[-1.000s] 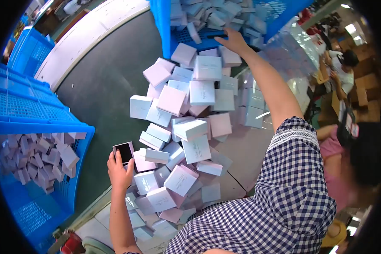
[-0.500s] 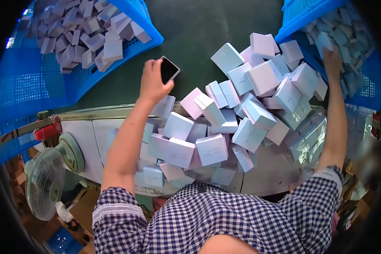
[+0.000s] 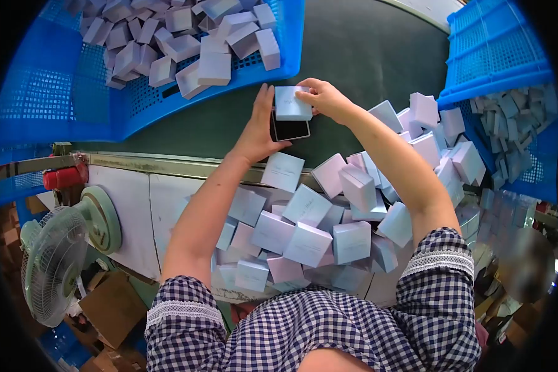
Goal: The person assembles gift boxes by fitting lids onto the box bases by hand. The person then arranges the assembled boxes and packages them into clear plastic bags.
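"Well, taking the black-lined base [image 3: 291, 130] as our mark, what could go wrong?"

"Nearest, the loose pile of boxes [image 3: 307, 242] on the near side of it — tilted and overlapping, so a brush from the right forearm [image 3: 403, 155] might set some sliding. At the base itself, the blue lid [image 3: 293, 104] sits over only the far part; pushed down that crooked, it could jam or crease an edge. Beyond and to the left, box pieces [image 3: 214, 69] rest close to the rim of the left crate [image 3: 161, 115]; a knock might drop one."

"And the hands?"

"The left hand [image 3: 258, 127] curls round the base's left side. The right hand [image 3: 327, 100] pinches the lid, thumb on top. Whether lid and base touch, I can't tell."

"Counts?"

"The near pile: well over a dozen boxes, too overlapped for an exact figure. One fan [image 3: 56, 266], nearer than the base and off to its left. One base, one lid in hand. Two crates — the left crate, and the right crate [image 3: 496, 46] well to the base's right; their contents are too jumbled to total."
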`<control>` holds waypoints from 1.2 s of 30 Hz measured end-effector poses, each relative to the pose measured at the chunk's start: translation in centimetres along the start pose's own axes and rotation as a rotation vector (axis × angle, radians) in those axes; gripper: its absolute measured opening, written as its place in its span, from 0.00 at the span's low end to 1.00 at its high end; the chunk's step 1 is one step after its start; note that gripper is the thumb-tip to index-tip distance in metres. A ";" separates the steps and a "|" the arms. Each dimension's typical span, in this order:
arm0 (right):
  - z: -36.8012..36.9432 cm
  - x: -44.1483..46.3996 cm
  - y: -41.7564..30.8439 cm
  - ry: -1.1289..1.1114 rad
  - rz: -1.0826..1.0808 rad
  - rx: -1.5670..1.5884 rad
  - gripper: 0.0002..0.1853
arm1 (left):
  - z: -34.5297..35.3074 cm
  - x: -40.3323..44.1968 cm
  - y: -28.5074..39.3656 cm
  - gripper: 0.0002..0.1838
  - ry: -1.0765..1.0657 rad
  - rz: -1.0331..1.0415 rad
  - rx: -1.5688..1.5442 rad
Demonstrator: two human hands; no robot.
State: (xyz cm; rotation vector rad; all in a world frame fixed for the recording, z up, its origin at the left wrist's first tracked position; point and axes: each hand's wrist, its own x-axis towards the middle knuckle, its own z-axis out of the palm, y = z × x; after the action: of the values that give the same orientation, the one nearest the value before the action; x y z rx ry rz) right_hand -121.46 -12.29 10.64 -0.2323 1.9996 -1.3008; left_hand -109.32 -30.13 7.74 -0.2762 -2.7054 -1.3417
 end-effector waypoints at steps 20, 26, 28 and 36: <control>3.8 -3.7 3.2 0.102 -0.659 -1.569 0.48 | -0.8 1.1 -1.7 0.51 -0.369 0.169 0.516; 2.1 -8.6 -2.2 0.187 -0.555 -1.232 0.45 | -6.7 -0.8 3.2 0.51 -0.385 0.013 0.401; -0.4 -14.2 -3.9 0.381 -0.703 -1.083 0.39 | -9.8 -6.0 5.1 0.49 -0.287 0.030 0.300; -2.5 -32.7 1.8 0.662 -0.421 -1.229 0.44 | -13.3 -31.4 0.8 0.51 -0.047 -0.381 0.660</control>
State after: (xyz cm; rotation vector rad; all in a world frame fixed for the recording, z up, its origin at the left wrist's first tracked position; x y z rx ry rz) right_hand -99.16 6.96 25.15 -0.9087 3.2383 -0.1290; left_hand -78.27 -43.80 10.78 0.2820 -3.1468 -0.4177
